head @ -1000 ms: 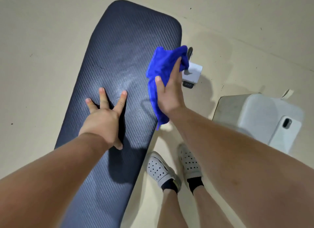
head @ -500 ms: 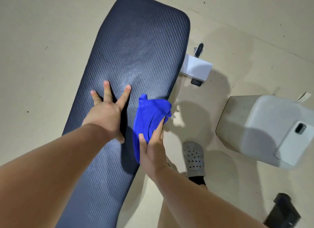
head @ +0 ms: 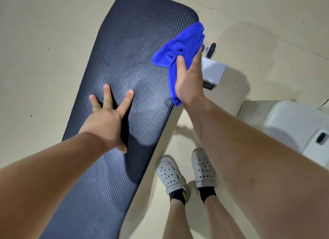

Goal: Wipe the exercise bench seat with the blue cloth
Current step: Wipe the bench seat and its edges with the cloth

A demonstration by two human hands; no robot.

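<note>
Beige floor; bench seat (head: 128,64): left hand (head: 106,121) splayed flat, bracing; right hand (head: 189,78) clutching blue cloth (head: 179,44) at the seat's edge. Risk: cloth slips off.

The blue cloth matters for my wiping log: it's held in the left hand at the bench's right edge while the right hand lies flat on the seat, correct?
Not quite: the hands are swapped. The head view shows the right hand holding the blue cloth at the right edge of the bench seat, while the left hand lies flat on the seat.
</note>
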